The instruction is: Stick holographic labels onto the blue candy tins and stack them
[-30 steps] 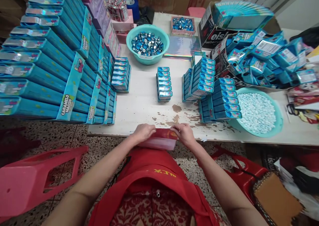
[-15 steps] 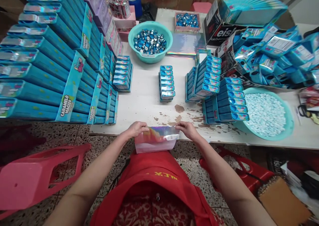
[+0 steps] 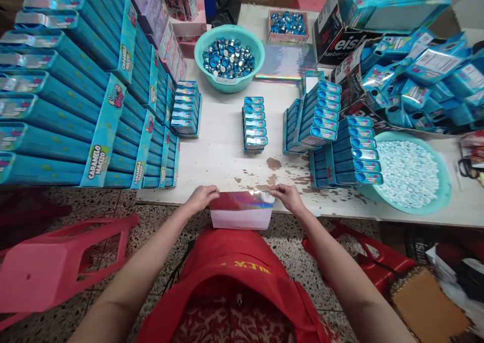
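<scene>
Head cam: hands (image 3: pixel 203 197) (image 3: pixel 288 197) gripping shiny sheet (image 3: pixel 242 209) at edge of worn white tbl (image 3: pixel 212 166), speckled flr (image 3: pixel 151 232) below.

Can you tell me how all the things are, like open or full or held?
left hand: pinching
right hand: pinching
shiny sheet: held at both sides
cap bowl: open, filled
white candy bowl: open, filled
small pink box: open, holding caps
packet box: open, heaped
table: paint chipped

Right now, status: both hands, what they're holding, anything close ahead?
Left hand and right hand each pinching a top corner. Shiny sheet spanning between them, by near edge of table. Row of blue boxes ahead.
</scene>
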Tool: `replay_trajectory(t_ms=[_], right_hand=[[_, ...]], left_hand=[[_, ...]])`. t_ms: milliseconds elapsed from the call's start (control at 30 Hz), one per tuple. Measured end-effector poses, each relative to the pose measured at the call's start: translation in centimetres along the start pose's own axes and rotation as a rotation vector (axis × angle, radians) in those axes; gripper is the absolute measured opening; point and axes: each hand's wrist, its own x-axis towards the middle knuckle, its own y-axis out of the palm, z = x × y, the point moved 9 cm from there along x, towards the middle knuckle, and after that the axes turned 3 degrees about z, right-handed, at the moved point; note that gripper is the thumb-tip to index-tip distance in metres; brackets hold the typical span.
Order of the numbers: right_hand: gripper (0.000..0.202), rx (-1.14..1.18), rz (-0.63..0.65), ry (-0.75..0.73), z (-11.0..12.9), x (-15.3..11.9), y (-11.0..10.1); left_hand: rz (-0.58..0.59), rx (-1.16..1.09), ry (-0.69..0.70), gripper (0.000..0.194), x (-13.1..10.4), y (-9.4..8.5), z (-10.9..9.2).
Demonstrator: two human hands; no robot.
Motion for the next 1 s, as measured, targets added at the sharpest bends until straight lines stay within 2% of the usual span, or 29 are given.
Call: replay_trajectory(t_ms=[133,233,300,400,533,633,700,767,833,867,933,1000], right_hand=[[0.027,-0.1,0.1,-0.04,0.4,-2.4,0.9],[0.025,-0.155,0.157,-0.047,0.4,-3.2,1.4],[0.026,-0.162,0.127,-0.058,0.5,-2.4,1.2],[0.024,-0.125,0.091,-0.055,0.6,0.2,1.0],[0.019,-0.069,0.139,-0.014,0.2,3.6,1.3],[0.015,-0.055,0.153,0.035,-0.4,4.8,1.2],[0.014,-0.04,0.158,0.077,-0.9,5.1,1.2],[0.013,-0.026,0.158,0.095,-1.3,5.2,1.3],[0.013,0.0,0.149,0.098,-1.5,5.2,1.3],[0.013,0.023,0.144,0.098,-1.7,5.2,1.4],[0.015,0.075,0.128,0.093,-2.0,5.0,1.4],[0.017,0.092,0.105,0.072,-2.2,4.8,1.3]], left_hand=[[-0.01,0.077,0.003,0.026,-2.5,1.5,0.0],[0.018,0.066,-0.009,0.026,-3.3,2.3,0.2],[-0.013,0.048,-0.029,0.025,-2.5,1.8,0.4],[-0.045,0.045,-0.069,0.023,-0.2,0.2,0.8],[0.024,0.074,-0.08,0.021,2.9,-1.0,1.2],[0.072,0.161,-0.149,0.023,3.7,-1.4,1.7],[0.023,0.273,-0.221,0.027,4.0,-2.0,1.5],[-0.089,0.373,-0.231,0.032,4.5,-2.7,-0.4],[-0.149,0.398,-0.138,0.033,5.8,-2.0,-3.9],[-0.126,0.379,-0.071,0.033,6.8,-0.9,-5.8],[0.012,0.33,0.034,0.036,8.9,2.5,-9.1],[0.161,0.304,0.003,0.034,10.7,5.7,-10.5]])
